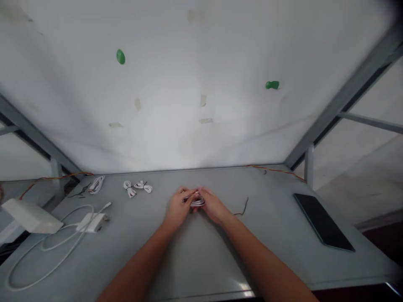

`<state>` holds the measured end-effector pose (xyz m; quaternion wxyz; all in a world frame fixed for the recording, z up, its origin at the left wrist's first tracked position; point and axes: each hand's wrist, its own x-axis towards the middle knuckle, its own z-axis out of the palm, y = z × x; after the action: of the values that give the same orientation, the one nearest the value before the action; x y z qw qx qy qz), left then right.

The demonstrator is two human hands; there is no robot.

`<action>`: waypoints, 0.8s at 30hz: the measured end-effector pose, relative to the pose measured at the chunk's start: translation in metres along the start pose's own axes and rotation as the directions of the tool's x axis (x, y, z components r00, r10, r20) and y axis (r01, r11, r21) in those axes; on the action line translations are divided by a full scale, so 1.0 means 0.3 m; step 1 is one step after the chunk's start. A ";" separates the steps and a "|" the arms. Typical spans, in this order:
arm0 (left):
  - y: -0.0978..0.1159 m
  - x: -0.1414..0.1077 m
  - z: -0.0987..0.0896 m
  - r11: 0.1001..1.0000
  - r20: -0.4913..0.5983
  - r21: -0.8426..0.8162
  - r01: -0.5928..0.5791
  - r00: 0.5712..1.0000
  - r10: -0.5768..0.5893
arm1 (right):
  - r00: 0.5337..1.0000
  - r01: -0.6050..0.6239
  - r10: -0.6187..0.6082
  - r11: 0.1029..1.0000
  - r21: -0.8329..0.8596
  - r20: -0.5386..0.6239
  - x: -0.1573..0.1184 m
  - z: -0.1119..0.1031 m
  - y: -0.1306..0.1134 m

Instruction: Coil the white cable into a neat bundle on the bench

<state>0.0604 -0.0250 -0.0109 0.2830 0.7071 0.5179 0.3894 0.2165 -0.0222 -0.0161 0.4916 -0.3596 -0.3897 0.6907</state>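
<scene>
Both hands meet near the middle of the grey table (189, 260), around a coiled white cable (197, 201) with dark lines along it. My left hand (179, 206) grips the coil's left side, its thumb laid over the loops. On the right side my right hand (213, 204) holds the same coil with its fingers closed. The fingers hide part of the coil. Right of my right hand, a thin dark tie (242, 209) lies bent on the table.
Tied white cable bundles (129, 189) and a looser one (97, 184) lie back left. A white charger (92, 222) with a long cable and a white box (32, 216) are at left. A dark tablet (323, 221) lies right. A white wall stands behind.
</scene>
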 end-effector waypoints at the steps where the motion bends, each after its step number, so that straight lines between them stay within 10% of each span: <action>1: 0.003 -0.002 0.001 1.000 -0.011 -0.016 -0.007 1.000 0.006 | 0.999 0.031 -0.032 0.999 -0.035 -0.040 0.004 -0.006 0.010; 10: 0.012 -0.021 0.007 0.949 0.277 -0.237 0.210 0.950 -0.141 | 0.958 0.128 -0.232 0.871 -0.475 -0.167 -0.003 -0.030 -0.015; 18: -0.025 -0.017 -0.017 0.852 0.210 -0.381 0.359 0.931 -0.298 | 0.979 0.068 -0.200 0.119 -0.991 0.043 -0.194 -0.452 -0.367; 24: -0.046 -0.009 -0.039 0.755 0.100 -0.540 0.371 0.919 -0.381 | 0.993 0.097 -0.091 0.211 -0.973 0.079 -0.215 -0.567 -0.370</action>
<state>0.0432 -0.0234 -0.0164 0.5417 0.4740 0.5178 0.4623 0.4271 -0.0291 0.0156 0.1985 -0.5620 -0.7579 0.2653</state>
